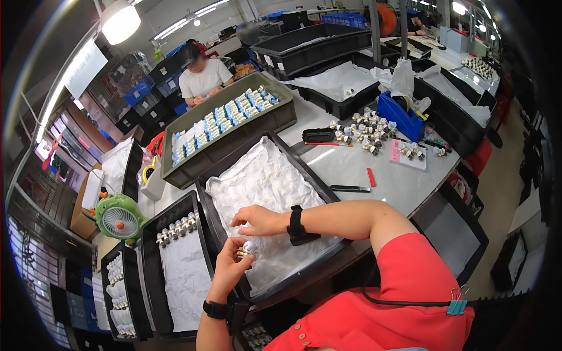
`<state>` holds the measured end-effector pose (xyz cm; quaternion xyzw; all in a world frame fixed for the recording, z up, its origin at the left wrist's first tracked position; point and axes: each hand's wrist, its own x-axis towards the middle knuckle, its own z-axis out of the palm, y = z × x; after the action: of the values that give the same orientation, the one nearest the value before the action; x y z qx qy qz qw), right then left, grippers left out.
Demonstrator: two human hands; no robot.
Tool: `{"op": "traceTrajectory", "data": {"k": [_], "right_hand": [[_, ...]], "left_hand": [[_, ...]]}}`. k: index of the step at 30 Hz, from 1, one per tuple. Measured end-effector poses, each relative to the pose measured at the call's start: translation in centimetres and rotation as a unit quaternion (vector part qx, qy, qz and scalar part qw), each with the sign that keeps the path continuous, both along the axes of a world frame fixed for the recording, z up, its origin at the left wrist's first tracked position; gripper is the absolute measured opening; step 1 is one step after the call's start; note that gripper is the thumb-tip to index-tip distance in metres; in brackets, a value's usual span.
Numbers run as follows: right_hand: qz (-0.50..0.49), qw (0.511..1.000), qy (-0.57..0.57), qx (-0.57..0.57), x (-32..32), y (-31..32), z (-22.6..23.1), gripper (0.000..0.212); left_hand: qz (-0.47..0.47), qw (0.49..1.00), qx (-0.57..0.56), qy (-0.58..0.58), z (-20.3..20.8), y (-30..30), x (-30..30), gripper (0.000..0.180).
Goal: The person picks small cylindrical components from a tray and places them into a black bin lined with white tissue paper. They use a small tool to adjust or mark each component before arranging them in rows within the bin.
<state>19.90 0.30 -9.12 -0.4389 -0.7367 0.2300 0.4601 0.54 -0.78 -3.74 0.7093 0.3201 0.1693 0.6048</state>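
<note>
Red shirt cloth (363, 310) fills the near foreground, and the person's forearms reach out over a black tray (301, 165) lined with a wrinkled white sheet (257, 175). Above the tray's near left part, the left hand (231, 259) pinches a small figurine (250, 247) between thumb and fingers. Its round, pale end points right, away from the palm, with yellowish parts toward the fingers; it is so stubby that its long axis is hard to make out. Just beyond it, the right hand (260, 220) hangs palm down with bent fingers; whether they grip anything cannot be told.

Close on the left, a second tray (151, 275) has a row of figurines (175, 228) along its far end and bare white paper (184, 275) over the rest. An olive crate (240, 140) bounds the far side. Open tabletop (404, 187) lies to the right, around a dark slim tool (350, 189).

Fingers cover part of the held figurine, the right forearm hides some of the lined tray, and the lower edge cuts off the left forearm.
</note>
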Motion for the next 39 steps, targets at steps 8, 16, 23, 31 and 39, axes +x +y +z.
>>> {"op": "traceTrajectory", "data": {"k": [8, 16, 23, 31, 39], "right_hand": [[0.01, 0.984, 0.101, -0.146, 2.6, -0.1, 5.0, 0.033], [-0.292, 0.938, -0.185, 0.034, 23.1, -2.6, 13.1, 0.052], [-0.751, 0.612, -0.229, -0.097, 40.3, -11.9, 9.1, 0.047], [-0.767, 0.625, -0.131, -0.069, 49.2, -16.0, 6.7, 0.05], [-0.723, 0.629, -0.018, 0.283, 49.9, -21.1, 14.3, 0.053]], "left_hand": [[-0.059, 0.977, 0.174, 0.109, 0.5, -0.5, 0.4, 0.027], [-0.097, 0.932, 0.298, 0.185, 0.5, -1.4, 0.2, 0.032], [-0.138, 0.889, 0.33, 0.286, 0.8, -1.7, 1.5, 0.033], [-0.149, 0.886, 0.334, 0.287, 0.2, -1.6, 1.3, 0.041], [-0.107, 0.908, 0.314, 0.256, 0.2, -1.9, 1.2, 0.044]]}}
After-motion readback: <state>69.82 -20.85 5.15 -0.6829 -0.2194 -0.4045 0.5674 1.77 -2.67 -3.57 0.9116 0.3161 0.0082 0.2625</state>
